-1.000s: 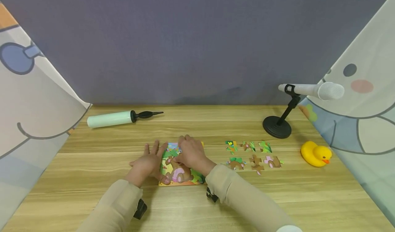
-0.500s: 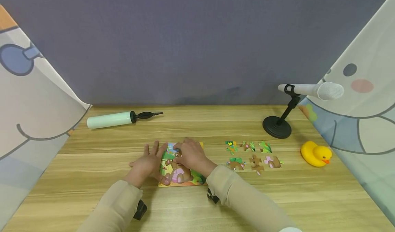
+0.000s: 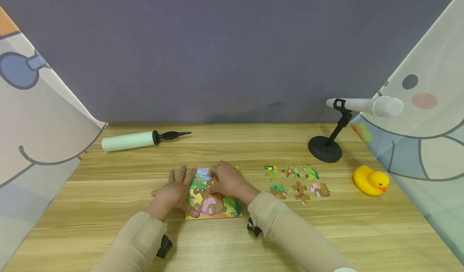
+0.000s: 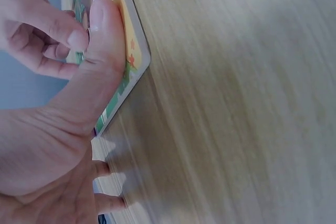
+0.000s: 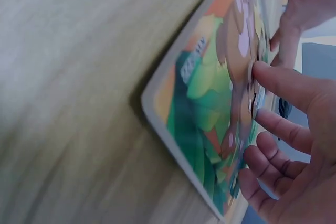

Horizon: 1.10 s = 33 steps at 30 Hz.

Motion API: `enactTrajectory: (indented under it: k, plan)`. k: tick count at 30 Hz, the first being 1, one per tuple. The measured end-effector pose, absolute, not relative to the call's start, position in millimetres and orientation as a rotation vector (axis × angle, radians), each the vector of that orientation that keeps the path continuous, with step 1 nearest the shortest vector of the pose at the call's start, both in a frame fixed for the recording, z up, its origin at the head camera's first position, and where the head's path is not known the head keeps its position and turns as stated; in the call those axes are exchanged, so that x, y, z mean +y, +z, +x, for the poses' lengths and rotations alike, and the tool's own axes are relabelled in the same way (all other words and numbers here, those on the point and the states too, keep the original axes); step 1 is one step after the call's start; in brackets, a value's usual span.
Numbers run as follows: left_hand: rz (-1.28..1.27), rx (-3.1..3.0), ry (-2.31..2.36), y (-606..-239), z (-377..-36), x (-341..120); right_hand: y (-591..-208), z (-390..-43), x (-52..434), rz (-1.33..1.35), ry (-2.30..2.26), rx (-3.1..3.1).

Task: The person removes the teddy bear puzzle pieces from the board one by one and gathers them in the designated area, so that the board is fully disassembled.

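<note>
Now, head view: the puzzle board (image 3: pixel 214 201) lies flat on the tabletop (image 3: pixel 253 151), left hand (image 3: pixel 176 191) spread on its left edge, right hand (image 3: pixel 228 180) curled over the top middle, fingertips on a bear piece (image 3: pixel 212 182). Loose pieces (image 3: pixel 295 181) wait well to the right, nearer the right hand.

Left wrist: thumb (image 4: pixel 102 61) presses the board's corner.

Right wrist: bent fingers (image 5: pixel 286 85) meet the picture; whether they pinch, I cannot tell.
</note>
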<state>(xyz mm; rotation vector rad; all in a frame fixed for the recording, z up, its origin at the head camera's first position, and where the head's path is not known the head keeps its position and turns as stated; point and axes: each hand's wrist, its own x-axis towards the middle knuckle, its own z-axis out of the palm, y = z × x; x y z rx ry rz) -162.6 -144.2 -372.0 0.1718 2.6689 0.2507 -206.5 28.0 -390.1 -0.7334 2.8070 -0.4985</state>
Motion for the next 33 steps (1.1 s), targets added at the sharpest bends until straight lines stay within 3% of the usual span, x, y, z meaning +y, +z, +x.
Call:
enactTrajectory:
  k: [17, 33]
  plan:
    - [0.185, 2.671, 0.279, -374.3, -162.7, -145.8, -379.5, -200.2, 83.7, -0.905, -0.609, 2.797]
    - [0.195, 2.683, 0.297, -373.8, -162.1, -146.6, -361.0, -182.3, 149.1, -0.864, -0.742, 2.89]
